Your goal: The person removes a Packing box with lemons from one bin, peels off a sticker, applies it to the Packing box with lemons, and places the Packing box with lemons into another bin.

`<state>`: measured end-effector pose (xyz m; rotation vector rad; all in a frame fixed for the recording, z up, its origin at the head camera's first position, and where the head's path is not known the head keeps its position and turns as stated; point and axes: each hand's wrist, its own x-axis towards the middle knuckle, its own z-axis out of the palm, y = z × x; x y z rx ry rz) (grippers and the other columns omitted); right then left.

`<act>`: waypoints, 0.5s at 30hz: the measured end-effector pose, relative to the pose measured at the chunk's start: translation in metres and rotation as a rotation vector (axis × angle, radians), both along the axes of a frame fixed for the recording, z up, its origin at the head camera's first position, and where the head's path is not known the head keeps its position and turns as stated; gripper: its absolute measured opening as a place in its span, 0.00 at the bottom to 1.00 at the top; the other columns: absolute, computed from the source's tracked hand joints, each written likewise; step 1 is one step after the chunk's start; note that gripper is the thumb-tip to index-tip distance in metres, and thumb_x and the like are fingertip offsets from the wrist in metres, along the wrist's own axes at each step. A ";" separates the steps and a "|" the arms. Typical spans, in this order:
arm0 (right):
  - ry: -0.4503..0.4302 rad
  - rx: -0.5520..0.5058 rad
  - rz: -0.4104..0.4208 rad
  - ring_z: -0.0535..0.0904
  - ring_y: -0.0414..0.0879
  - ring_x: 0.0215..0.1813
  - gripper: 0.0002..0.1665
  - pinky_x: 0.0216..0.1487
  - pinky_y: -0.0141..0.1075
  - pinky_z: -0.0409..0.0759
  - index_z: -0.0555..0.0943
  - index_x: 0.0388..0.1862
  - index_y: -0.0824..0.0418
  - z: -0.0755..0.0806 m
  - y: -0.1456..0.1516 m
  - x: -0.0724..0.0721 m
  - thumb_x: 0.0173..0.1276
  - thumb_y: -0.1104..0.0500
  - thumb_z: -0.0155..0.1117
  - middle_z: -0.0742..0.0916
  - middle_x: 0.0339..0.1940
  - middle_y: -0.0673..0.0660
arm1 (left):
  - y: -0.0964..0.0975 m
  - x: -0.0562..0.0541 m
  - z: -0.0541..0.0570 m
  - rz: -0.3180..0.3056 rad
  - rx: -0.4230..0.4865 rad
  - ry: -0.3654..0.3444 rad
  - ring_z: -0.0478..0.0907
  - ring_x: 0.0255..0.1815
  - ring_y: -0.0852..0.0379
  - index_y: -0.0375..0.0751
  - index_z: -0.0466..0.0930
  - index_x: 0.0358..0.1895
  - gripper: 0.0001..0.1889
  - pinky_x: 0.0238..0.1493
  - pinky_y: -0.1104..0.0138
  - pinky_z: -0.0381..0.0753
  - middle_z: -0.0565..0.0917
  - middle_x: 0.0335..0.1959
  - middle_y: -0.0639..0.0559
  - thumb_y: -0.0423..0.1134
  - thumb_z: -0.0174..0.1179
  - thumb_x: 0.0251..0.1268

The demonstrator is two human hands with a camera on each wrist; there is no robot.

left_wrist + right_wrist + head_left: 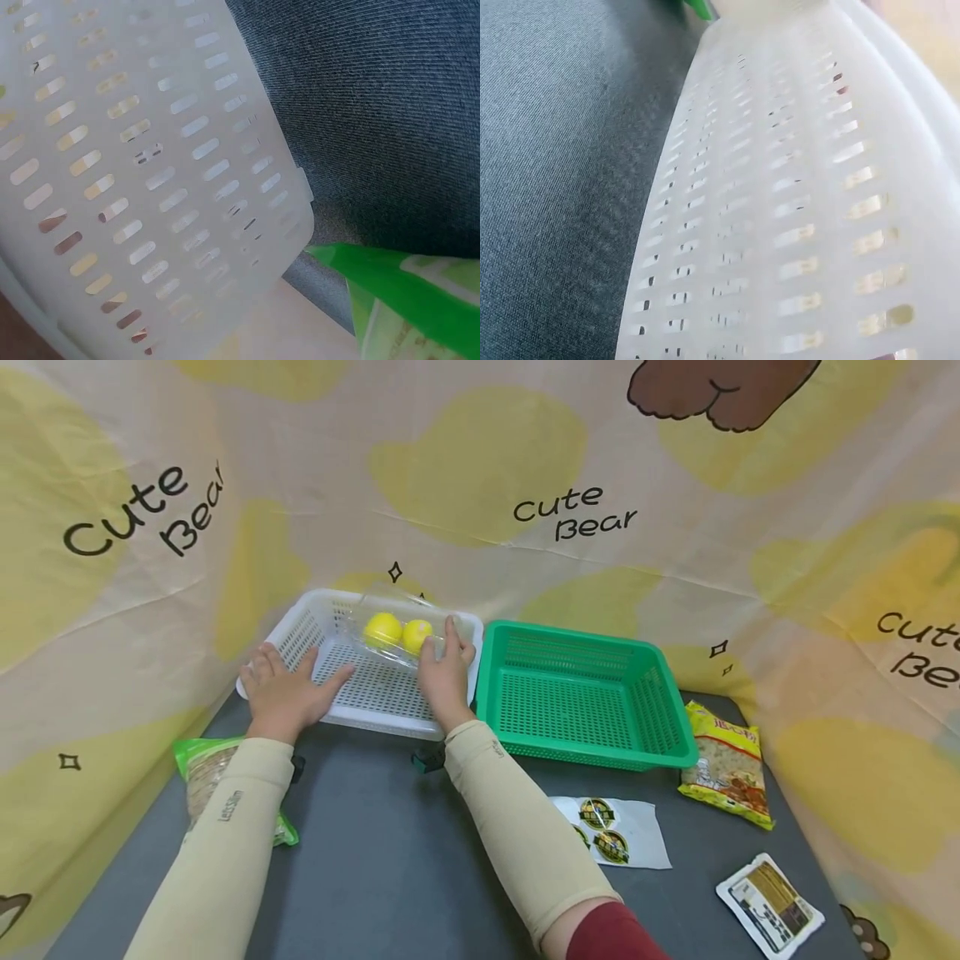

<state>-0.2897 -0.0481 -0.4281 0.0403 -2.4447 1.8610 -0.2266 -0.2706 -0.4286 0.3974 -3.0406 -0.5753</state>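
A white perforated plastic basket (375, 720) stands at the back left of the table, and its slotted side wall (172, 172) fills much of the left wrist view. Inside its back part lies a tilted clear plastic box (362, 620) with two round yellow things (383, 630) in it. My right hand (446, 681) holds the right end of this box, its thumb and fingers around the corner. At the basket's left end is my left hand (283, 695), fingers spread over the rim and thumb pointing inward. Both wrist views show the basket wall (750, 217) rather than the fingers.
A green perforated basket (585, 757) stands right beside the white one. Farther right lie a yellow food bag (726, 764) and a small white-edged packet (771, 906). A sticker sheet (637, 835) is near my right sleeve. A green-edged bag (206, 772) lies partly under my left forearm.
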 end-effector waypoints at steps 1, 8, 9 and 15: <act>-0.003 -0.006 -0.001 0.81 0.51 0.53 0.37 0.44 0.41 0.79 0.53 0.89 0.37 0.000 0.001 0.000 0.86 0.41 0.48 0.58 0.82 0.57 | 0.000 0.000 0.000 0.000 -0.003 -0.001 0.19 0.80 0.20 0.42 0.47 0.87 0.61 0.73 0.29 0.19 0.22 0.78 0.18 0.87 0.28 0.64; -0.017 0.005 0.027 0.81 0.53 0.52 0.37 0.42 0.41 0.76 0.55 0.89 0.39 0.008 0.009 0.008 0.85 0.40 0.49 0.60 0.80 0.58 | 0.000 -0.001 0.000 0.000 -0.014 -0.003 0.19 0.80 0.19 0.42 0.48 0.87 0.60 0.73 0.29 0.20 0.22 0.78 0.18 0.86 0.29 0.65; -0.013 0.016 0.035 0.80 0.53 0.56 0.37 0.43 0.41 0.76 0.55 0.89 0.39 0.011 0.011 0.011 0.85 0.41 0.49 0.60 0.81 0.58 | 0.000 -0.002 0.000 -0.001 -0.015 -0.002 0.19 0.79 0.19 0.42 0.48 0.87 0.60 0.73 0.29 0.20 0.22 0.78 0.18 0.86 0.29 0.65; 0.033 0.015 0.069 0.76 0.59 0.66 0.38 0.51 0.47 0.77 0.57 0.88 0.40 0.027 0.036 0.029 0.84 0.45 0.53 0.59 0.81 0.60 | -0.002 -0.002 -0.001 -0.010 -0.010 0.002 0.18 0.79 0.19 0.41 0.47 0.87 0.60 0.73 0.28 0.21 0.22 0.78 0.17 0.85 0.29 0.66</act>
